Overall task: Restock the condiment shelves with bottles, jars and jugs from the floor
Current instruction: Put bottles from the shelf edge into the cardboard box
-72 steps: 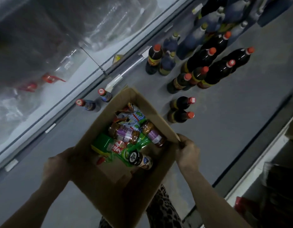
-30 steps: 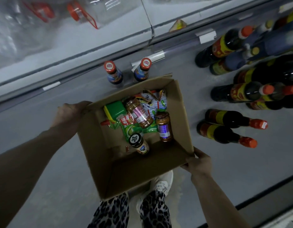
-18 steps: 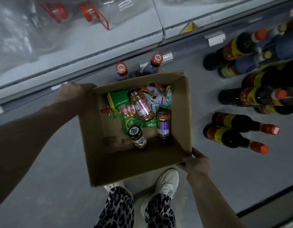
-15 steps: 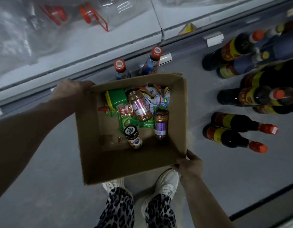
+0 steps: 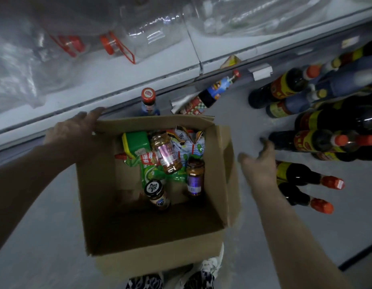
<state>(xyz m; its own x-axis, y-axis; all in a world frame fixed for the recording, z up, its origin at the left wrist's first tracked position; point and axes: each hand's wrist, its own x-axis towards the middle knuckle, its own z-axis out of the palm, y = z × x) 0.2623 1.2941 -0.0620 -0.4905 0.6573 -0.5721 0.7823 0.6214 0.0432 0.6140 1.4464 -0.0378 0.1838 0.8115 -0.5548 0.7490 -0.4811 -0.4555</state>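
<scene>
Two dark bottles [image 5: 299, 176] with red caps were what the coming reach turned on. In the head view they stood on the floor just right of my right hand [image 5: 259, 163], near bases toward the hand and caps away to the right, so their long axes ran left to right across the picture. That hand was spread wide and held nothing, its fingers pointing far and right toward the larger crowd of bottles beyond. It was much the nearer hand, since the left was on the other side of the box.

My left hand [image 5: 76, 130] gripped the far left corner of the box [image 5: 151, 236], fingers over the rim. The jars [image 5: 167, 155] lay in the far half of the box among green packets. The shelf [image 5: 97, 80] ran along the far side with clear jugs [image 5: 147, 38] on it, well apart from the dark bottles.

Against the frame half a second earlier, my right hand had let go of the box's near right corner and swung out to the right. The box looked to have been set down. The blue-labelled small bottle [image 5: 214, 94] beyond its far edge, upright then, now leaned hard over, cap to the far right. I judged the box had knocked it.
</scene>
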